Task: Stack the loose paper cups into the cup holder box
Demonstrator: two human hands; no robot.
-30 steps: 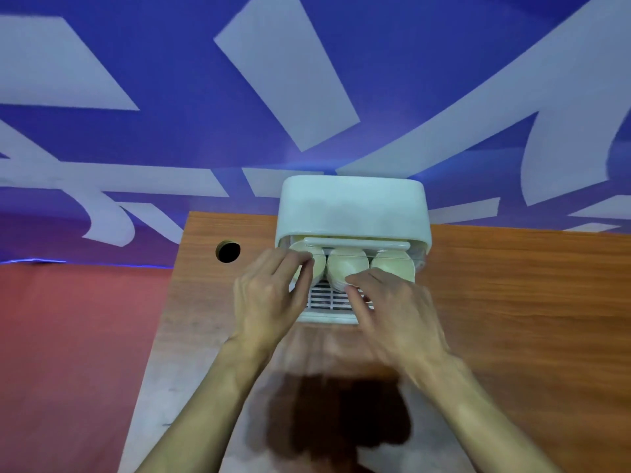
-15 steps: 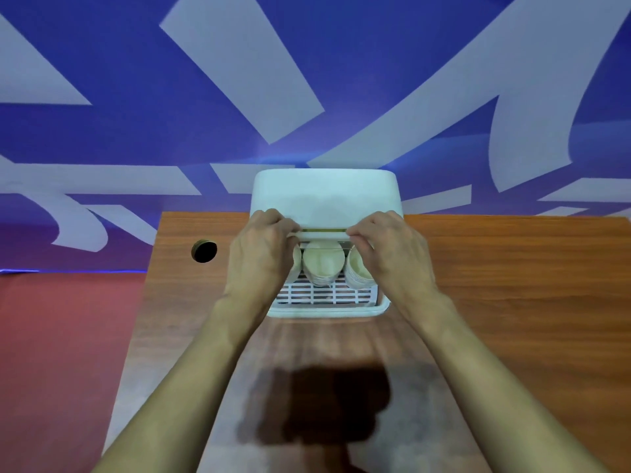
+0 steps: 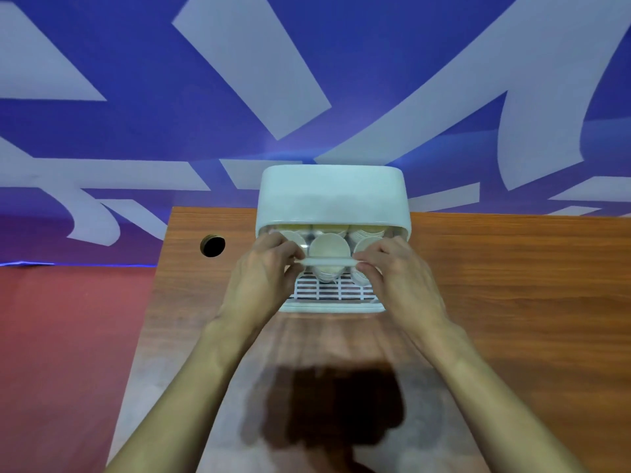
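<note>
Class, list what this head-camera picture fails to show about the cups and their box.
1. Cups per stack: head view, only end-on bases like the middle stack show; the cup holder box covers the rest.
2. Outer stacks: partly behind the left hand and right hand pinching the white bar.

Left hand (image 3: 263, 276), right hand (image 3: 401, 279) pulled slim white plastic bar (image 3: 328, 261) toward 6 o'clock, now crossing middle beige paper cup (image 3: 329, 246).

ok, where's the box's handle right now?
Head view, centre: the handle runs level across the front of the box, pinched at its ends by the left hand and right hand, crossing the middle cup.
</note>
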